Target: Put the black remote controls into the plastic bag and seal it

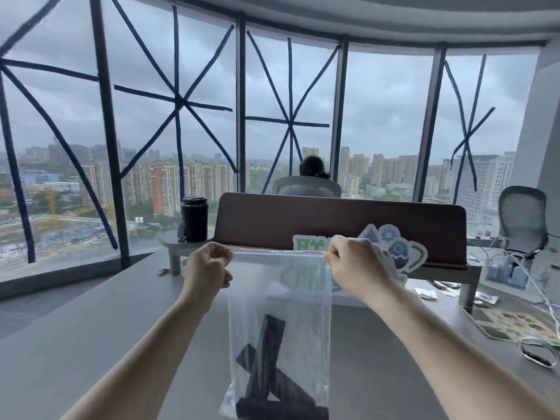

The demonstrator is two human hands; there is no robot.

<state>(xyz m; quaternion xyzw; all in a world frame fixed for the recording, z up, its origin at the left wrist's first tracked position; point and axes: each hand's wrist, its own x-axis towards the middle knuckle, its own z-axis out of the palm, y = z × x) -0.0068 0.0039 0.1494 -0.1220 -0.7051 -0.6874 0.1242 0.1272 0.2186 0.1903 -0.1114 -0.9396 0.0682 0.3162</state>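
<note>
Your two bare forearms come up from the bottom corners of the view, and between them hangs the plastic bag (278, 313), clear and held up above the grey desk (91, 328). Inside it, at the bottom, lie the black remote controls (272, 374), crossed over one another: one stands steeply tilted, another slants across it, and a third dark piece lies flat along the bag's lower edge, partly cut off by the frame. How many there are in all you cannot be sure of.

Your left hand (207, 266) is curled into a tight pinch on the left end of the bag's top strip. Your right hand (354, 265) pinches the same strip at its right end, fingers closed on it. The strip runs taut and level between the two hands; whether the seal is pressed together along its length cannot be told.

Behind the bag stands a brown desk divider (339, 219) on a raised shelf, with colourful stickers (397, 247) leaning against it just beyond your right hand. A black tumbler (194, 218) stands on the shelf's left end. To the right on the desk lie white cables (515, 268) and a printed sheet (515, 325). Beyond the divider a person sits in a mesh chair (307, 187), facing the taped windows (178, 101).
</note>
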